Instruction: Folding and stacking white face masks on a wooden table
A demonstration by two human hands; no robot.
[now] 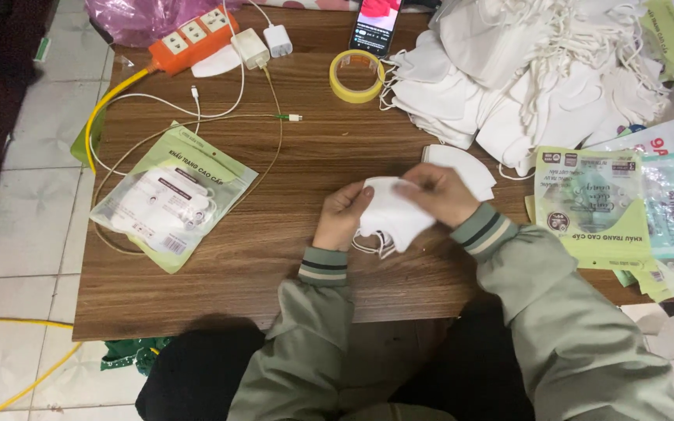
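A low wooden desk (274,234) with a dark walnut grain fills the middle of the view, standing on a floor of pale square tiles (25,203). Near the desk's front edge, both hands close around a folded white face mask (393,212), held just above the wood: the left hand (342,214) grips its left side with curled fingers, and the right hand (445,193) pinches its top edge from the other side, the ear loops dangling below. Just behind the mask lies a small stack of folded white masks (462,165), and beyond that, at the far right corner of the desk, rises a large heap of loose white masks (540,70) with tangled loops. To the right of the held mask lie empty green and teal printed pouches (594,206), overlapping one another to the desk's right edge. Well to the left of the mask rests a filled green pouch (172,199) with masks showing through its clear window, lying on looped thin cables. Farther back from the mask sit a roll of yellow tape (356,76), a lit phone (376,25) propped upright, two white chargers (263,43) and an orange power strip (193,35) whose yellow cord (107,105) curves off the desk's left side. A pink plastic bag (130,15) lies behind the strip. The person wears grey-green sleeves with striped cuffs.
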